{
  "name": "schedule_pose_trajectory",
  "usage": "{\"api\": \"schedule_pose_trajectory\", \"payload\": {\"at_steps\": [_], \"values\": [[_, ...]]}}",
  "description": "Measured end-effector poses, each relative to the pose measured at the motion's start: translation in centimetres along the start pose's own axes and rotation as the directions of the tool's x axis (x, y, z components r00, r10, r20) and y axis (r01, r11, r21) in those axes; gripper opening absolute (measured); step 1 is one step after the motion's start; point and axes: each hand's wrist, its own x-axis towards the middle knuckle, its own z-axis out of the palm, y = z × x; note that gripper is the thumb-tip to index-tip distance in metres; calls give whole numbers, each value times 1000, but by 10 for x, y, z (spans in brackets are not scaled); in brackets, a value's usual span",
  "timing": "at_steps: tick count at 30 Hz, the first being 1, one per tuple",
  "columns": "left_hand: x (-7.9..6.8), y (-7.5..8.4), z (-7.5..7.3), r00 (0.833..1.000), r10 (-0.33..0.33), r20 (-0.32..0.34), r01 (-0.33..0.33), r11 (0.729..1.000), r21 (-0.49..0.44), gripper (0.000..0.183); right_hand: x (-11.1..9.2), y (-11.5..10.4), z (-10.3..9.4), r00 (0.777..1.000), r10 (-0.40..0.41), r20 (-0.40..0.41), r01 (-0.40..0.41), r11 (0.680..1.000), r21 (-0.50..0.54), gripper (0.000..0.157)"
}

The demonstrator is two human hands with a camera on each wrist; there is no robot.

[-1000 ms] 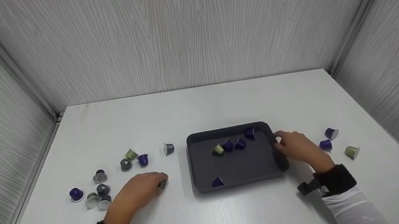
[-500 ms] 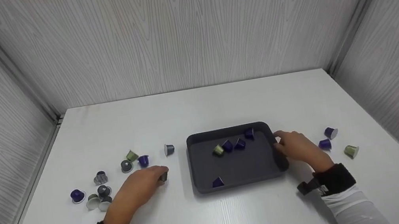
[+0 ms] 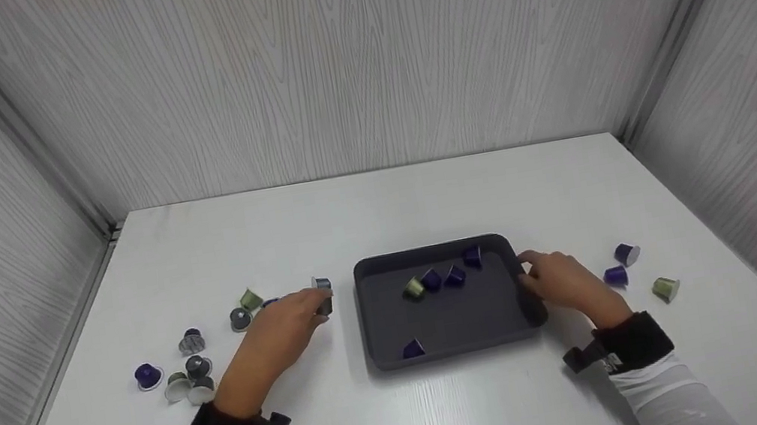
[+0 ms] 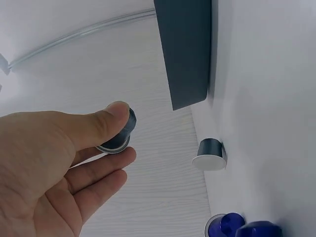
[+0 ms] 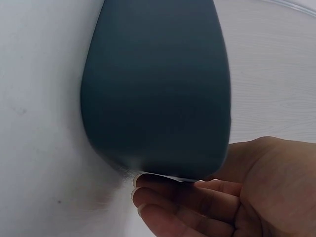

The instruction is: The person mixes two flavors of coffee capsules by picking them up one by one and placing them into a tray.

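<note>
My left hand (image 3: 308, 307) pinches a dark grey capsule (image 3: 324, 308) between thumb and fingers, a little above the table and just left of the dark tray (image 3: 370, 320). The left wrist view shows the held capsule (image 4: 120, 132) under the thumb (image 4: 101, 123), with the tray (image 4: 185, 49) beyond it. My right hand (image 3: 549, 280) holds the tray's right edge, thumb on the rim. In the right wrist view its fingers (image 5: 173, 197) lie against the tray wall (image 5: 158, 84). Several purple capsules and a green capsule (image 3: 413, 287) lie inside the tray.
A grey capsule (image 3: 321, 283) lies on the table beside the held one, the same grey capsule (image 4: 211, 154) showing in the left wrist view. Several grey, purple and green capsules (image 3: 195, 365) are scattered at the left. Two purple capsules (image 3: 615, 274) and a green capsule (image 3: 665, 288) lie right of the tray.
My left hand has lifted the dark grey capsule and carried it forward and to the right, toward the tray's left side. The right hand has stayed on the tray's edge.
</note>
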Motion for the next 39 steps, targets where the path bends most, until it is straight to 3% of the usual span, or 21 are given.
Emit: {"api": "schedule_pose_trajectory", "payload": {"at_steps": [10, 29, 34, 39], "values": [[23, 14, 4, 1000, 7, 18, -7, 1000, 18, 37, 2, 1, 2, 1000, 17, 15, -17, 1000, -6, 38], [54, 48, 21, 984, 163, -68, -162, 987, 25, 34, 1, 1, 1, 1000, 15, 8, -15, 1000, -9, 37], [61, 55, 27, 989, 146, -12, -146, 989, -6, 34, 1, 2, 1, 1000, 12, 4, -12, 1000, -14, 36], [66, 59, 32, 993, 78, 87, -76, 997, -26, 35, 1, 1, 0, 1000, 8, 3, -8, 1000, -9, 36]]}}
